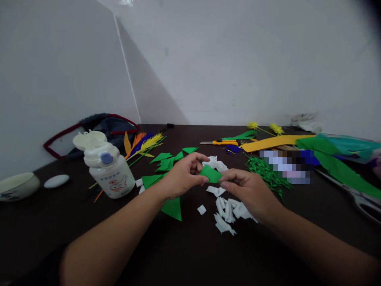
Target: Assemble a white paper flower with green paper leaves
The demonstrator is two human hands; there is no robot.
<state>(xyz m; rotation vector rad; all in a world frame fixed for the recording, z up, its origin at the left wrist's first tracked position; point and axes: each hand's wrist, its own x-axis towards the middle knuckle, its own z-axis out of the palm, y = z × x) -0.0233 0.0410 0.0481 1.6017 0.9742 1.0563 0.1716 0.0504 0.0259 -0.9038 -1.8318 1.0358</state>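
Note:
A small green paper piece is held up between my two hands above the dark table. My left hand pinches its left edge between thumb and fingers. On the opposite edge, my right hand grips it the same way. Below and behind the hands lie torn white paper scraps, some crumpled. Several cut green pieces are spread beside and behind my left hand, and one green triangle lies partly under that forearm. A heap of thin green snippets sits just beyond my right hand.
A white bottle with its lid up stands left, near a bowl and a white oval object. A yellow cutter with exposed blade lies behind the hands. Scissors and a yellow strip are right. A wall closes the back.

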